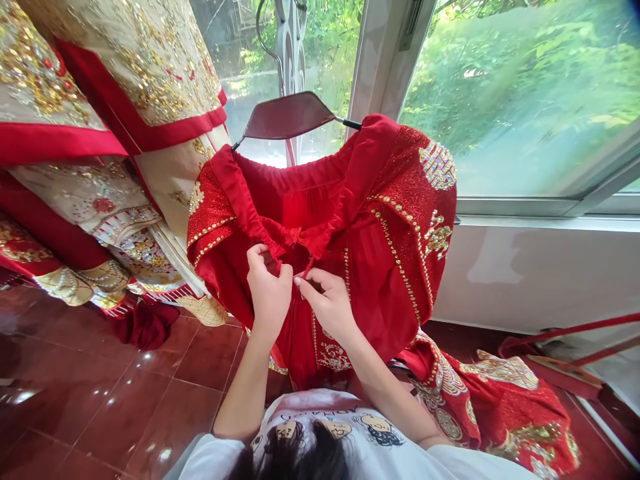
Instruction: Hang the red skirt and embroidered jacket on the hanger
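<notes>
Both my left hand (267,287) and right hand (327,300) pinch the red skirt's (380,267) waist tie, hanger (287,115) at twelve o'clock

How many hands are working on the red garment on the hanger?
2: the left hand and the right hand, side by side at the drawstring of the red garment's waistband, below the hanger.

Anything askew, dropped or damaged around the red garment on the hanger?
Yes. A dark red cloth lies crumpled on the tiled floor under the cream garments, and another embroidered red piece is heaped at lower right. The hanger sits tilted. No damage shows.
</notes>
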`<state>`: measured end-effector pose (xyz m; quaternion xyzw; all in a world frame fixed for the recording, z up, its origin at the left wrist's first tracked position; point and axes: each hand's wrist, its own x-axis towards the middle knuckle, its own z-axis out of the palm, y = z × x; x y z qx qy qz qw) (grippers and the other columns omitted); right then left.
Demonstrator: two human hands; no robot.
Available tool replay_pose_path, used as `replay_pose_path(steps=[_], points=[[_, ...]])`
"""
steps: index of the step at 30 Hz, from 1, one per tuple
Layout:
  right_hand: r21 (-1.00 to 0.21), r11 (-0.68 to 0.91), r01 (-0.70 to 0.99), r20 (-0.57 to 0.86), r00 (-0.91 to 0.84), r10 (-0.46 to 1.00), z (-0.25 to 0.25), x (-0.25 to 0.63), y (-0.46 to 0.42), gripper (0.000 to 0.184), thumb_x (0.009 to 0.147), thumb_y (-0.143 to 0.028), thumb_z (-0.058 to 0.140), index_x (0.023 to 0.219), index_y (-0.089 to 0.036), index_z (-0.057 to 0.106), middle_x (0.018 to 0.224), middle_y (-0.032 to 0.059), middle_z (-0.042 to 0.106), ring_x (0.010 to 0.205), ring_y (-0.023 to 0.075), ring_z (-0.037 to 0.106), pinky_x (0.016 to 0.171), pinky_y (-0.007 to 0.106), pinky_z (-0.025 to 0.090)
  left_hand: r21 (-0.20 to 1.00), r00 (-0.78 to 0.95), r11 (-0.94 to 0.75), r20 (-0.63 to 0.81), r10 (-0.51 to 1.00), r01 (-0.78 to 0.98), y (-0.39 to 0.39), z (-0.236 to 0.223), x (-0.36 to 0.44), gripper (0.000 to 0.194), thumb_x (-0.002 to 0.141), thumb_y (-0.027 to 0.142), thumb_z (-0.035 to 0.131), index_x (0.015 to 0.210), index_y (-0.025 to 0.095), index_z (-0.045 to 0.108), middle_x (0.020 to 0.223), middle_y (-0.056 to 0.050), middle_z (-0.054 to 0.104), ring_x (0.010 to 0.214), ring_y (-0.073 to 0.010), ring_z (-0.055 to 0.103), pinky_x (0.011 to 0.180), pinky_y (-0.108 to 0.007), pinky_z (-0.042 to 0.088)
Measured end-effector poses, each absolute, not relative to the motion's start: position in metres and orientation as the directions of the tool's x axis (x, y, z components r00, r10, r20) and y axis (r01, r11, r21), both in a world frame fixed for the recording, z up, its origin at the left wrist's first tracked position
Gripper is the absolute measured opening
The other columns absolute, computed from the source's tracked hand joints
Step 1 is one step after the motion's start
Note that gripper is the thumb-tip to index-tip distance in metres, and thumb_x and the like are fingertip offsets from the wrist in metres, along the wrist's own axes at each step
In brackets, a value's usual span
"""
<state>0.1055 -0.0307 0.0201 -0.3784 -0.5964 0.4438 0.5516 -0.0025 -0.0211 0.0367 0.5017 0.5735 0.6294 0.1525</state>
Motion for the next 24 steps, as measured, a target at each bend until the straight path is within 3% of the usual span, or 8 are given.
replay_pose_path(steps=[4, 8, 12, 14, 19, 24], points=[[-0.954, 0.298, -0.042, 0.301, -0.120, 0.946, 0.020, 0.107, -0.029, 0.025, 0.081, -0.036, 0.057, 0.066, -0.016, 0.058, 0.055, -0.0034, 0.048, 0.054, 0.0095, 0.040, 0.053, 0.023, 0.031, 0.949, -0.426, -0.304, 0.312, 0.849, 0.088, -0.025, 0.037, -0.008, 0.036, 0.069, 0.018, 0.069, 0.098, 0.019, 0.048, 0.080, -0.001, 0.064, 0.075, -0.0149, 0.064, 0.074, -0.028, 0.051], [-0.954, 0.289, -0.080, 0.297, -0.132, 0.946, 0.024, 0.114, -0.030, 0.025, 0.080, -0.036, 0.059, 0.064, -0.017, 0.058, 0.054, -0.0035, 0.048, 0.053, 0.0093, 0.041, 0.052, 0.023, 0.032, 0.954, -0.357, -0.292, 0.249, 0.900, -0.069, -0.028, 0.034, -0.017, 0.043, 0.062, 0.026, 0.080, 0.092, 0.018, 0.051, 0.071, 0.003, 0.062, 0.066, -0.0100, 0.060, 0.068, -0.022, 0.048], [-0.962, 0.245, -0.120, 0.263, -0.174, 0.949, 0.031, 0.118, -0.032, 0.025, 0.079, -0.037, 0.062, 0.065, -0.017, 0.060, 0.054, -0.0031, 0.050, 0.053, 0.0093, 0.041, 0.052, 0.023, 0.032, 0.873, -0.236, -0.209, 0.112, 0.965, -0.440, -0.032, 0.024, -0.023, 0.051, 0.052, 0.033, 0.086, 0.087, 0.022, 0.050, 0.064, 0.007, 0.049, 0.054, -0.0056, 0.044, 0.055, -0.019, 0.039], [-0.964, 0.223, -0.148, 0.250, -0.203, 0.947, 0.034, 0.117, -0.033, 0.026, 0.078, -0.039, 0.063, 0.066, -0.017, 0.062, 0.055, -0.0028, 0.050, 0.053, 0.0094, 0.042, 0.052, 0.023, 0.032, 0.817, -0.193, -0.194, 0.103, 0.976, -0.543, -0.035, 0.021, -0.022, 0.048, 0.055, 0.041, 0.084, 0.085, 0.024, 0.051, 0.063, 0.007, 0.041, 0.051, -0.0060, 0.034, 0.051, -0.021, 0.034], [-0.967, 0.186, -0.174, 0.222, -0.224, 0.949, 0.031, 0.124, -0.029, 0.024, 0.077, -0.039, 0.065, 0.069, -0.017, 0.065, 0.054, -0.0032, 0.048, 0.051, 0.0084, 0.038, 0.049, 0.023, 0.028, 0.778, -0.322, -0.397, 0.263, 0.909, -0.487, -0.043, 0.025, -0.038, 0.036, 0.073, 0.062, 0.064, 0.083, 0.030, 0.054, 0.059, 0.005, 0.028, 0.054, -0.0115, 0.027, 0.055, -0.025, 0.035], [-0.961, 0.188, -0.204, 0.218, -0.137, 0.966, 0.031, 0.145, -0.022, 0.027, 0.077, -0.038, 0.068, 0.063, -0.017, 0.059, 0.051, -0.0049, 0.042, 0.048, 0.0064, 0.032, 0.046, 0.023, 0.022, 0.631, -0.490, -0.683, 0.493, 0.719, -0.368, -0.054, 0.026, -0.099, 0.027, 0.068, 0.053, 0.073, 0.077, 0.032, 0.060, 0.046, 0.007, 0.022, 0.050, -0.0111, 0.022, 0.054, -0.022, 0.036]])
